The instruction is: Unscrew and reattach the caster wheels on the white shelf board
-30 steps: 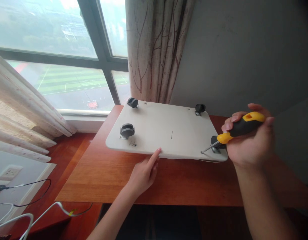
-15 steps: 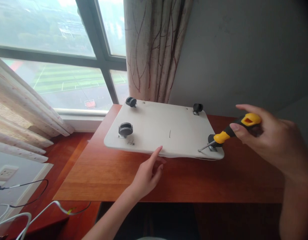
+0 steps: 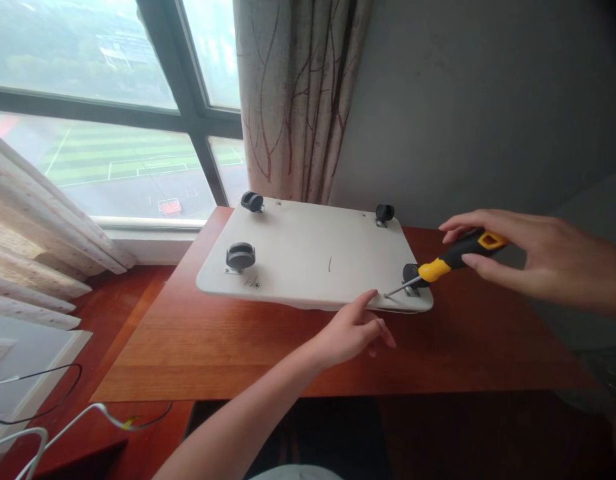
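A white board with rounded corners lies on the wooden table, with black casters at its corners, one of them the front-left caster. My right hand grips a yellow and black screwdriver by its handle. The screwdriver's tip meets a small screw spot near the board's front edge, left of the front-right caster, which the shaft partly covers. My left hand holds nothing; its index finger rests on the board's front edge just left of the tip, the other fingers loosely bent below the edge.
The reddish wooden table extends around the board. Behind it hang a patterned curtain and a grey wall. A window is at the left. White and black cables run at the lower left.
My left hand has slid right along the board's front edge, closer to the screwdriver tip. My right hand's hold on the screwdriver has shifted, and the screwdriver lies at a flatter angle. The view has shifted slightly.
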Demonstrator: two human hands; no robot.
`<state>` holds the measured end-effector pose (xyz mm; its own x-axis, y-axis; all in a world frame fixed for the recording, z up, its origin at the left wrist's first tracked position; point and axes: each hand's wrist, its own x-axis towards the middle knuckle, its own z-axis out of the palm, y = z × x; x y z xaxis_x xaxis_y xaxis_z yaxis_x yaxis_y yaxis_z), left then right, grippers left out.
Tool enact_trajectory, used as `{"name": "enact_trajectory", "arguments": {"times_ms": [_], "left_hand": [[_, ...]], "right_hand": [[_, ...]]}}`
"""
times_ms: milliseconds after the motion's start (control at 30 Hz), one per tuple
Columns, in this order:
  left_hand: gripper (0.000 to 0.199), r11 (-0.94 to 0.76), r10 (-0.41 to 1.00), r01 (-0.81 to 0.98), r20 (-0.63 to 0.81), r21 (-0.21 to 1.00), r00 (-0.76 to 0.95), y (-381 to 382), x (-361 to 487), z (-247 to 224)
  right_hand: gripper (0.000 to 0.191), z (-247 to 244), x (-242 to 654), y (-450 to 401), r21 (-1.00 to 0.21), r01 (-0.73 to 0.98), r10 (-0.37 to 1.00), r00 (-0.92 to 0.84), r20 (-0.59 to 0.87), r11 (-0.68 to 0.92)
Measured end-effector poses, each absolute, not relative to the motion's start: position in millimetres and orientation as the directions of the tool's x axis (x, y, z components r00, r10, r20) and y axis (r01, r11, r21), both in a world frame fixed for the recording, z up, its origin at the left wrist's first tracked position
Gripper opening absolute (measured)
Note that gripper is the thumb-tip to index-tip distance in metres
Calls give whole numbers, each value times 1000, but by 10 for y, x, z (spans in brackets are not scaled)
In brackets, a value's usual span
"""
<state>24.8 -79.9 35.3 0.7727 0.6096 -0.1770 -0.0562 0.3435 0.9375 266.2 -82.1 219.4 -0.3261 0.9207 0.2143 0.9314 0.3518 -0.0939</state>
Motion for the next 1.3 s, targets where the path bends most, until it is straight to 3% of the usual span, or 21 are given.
{"name": "enact_trajectory", "arguments": {"times_ms": [100, 267, 367, 500, 700, 800, 933, 1133, 1300], "left_hand": [[85, 431, 574, -71, -213, 899, 791, -742, 336, 424], [90, 449, 540, -27, -247, 893, 805, -713, 387, 482], [89, 445, 520, -2, -257, 895, 814, -702, 377, 491], [87, 428, 510, 34, -273, 903, 816, -691, 355, 514], [80, 389, 506, 63, -270, 919, 819, -671, 346, 533], [77, 387, 494, 78, -278, 919, 823, -662, 338, 544], [76, 390, 492, 82, -283, 917, 823, -669, 323, 561], [75, 413, 494, 66, -284, 908, 822, -675, 316, 563], [71, 421, 493, 63, -287, 905, 821, -649, 307, 547]], "right_hand": [[42, 2185, 2670, -841, -151, 922, 927, -330, 178, 357], [48, 2137, 2607, -838, -113, 977, 957, -146, 252, 179], [35, 2134, 2610, -851, -119, 965, 947, -198, 254, 234], [40, 2129, 2631, -873, -129, 936, 928, -292, 231, 326], [40, 2094, 2574, -827, -119, 979, 950, -126, 287, 166], [30, 2099, 2589, -831, -121, 969, 947, -174, 272, 213], [35, 2112, 2631, -860, -91, 944, 924, -287, 251, 318], [39, 2091, 2649, -850, -93, 981, 948, -135, 289, 168], [42, 2075, 2675, -875, -96, 960, 935, -230, 269, 264]]}}
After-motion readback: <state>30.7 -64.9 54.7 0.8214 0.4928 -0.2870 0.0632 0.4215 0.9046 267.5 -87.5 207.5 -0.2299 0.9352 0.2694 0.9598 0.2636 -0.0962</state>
